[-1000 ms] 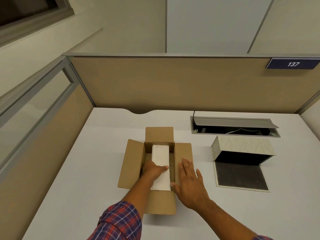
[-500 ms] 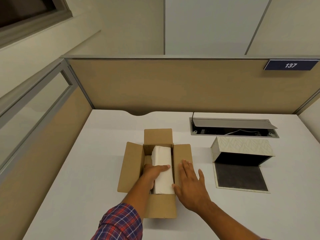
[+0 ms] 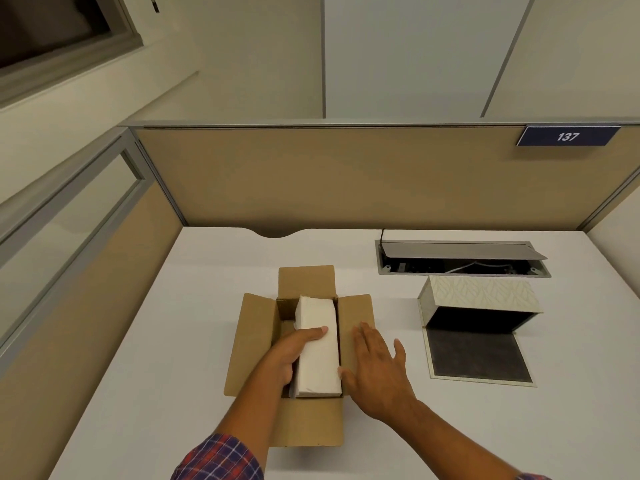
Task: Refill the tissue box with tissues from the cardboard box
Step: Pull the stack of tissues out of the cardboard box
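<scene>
White tissue stack (image 3: pixel 318 344) sits in the cardboard box (image 3: pixel 256 344); my left hand (image 3: pixel 289 355) wraps its side, right hand (image 3: pixel 375 367) flat on the flap. Lift level (sheets splay) toward the open tissue box (image 3: pixel 479 294).

A white desk (image 3: pixel 173 341) carries an open cardboard box (image 3: pixel 249 344) at centre and an opened tissue box (image 3: pixel 481 294) at right.

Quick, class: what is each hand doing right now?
Left hand: closed on the tissues.
Right hand: open, flat on the box flap.
</scene>
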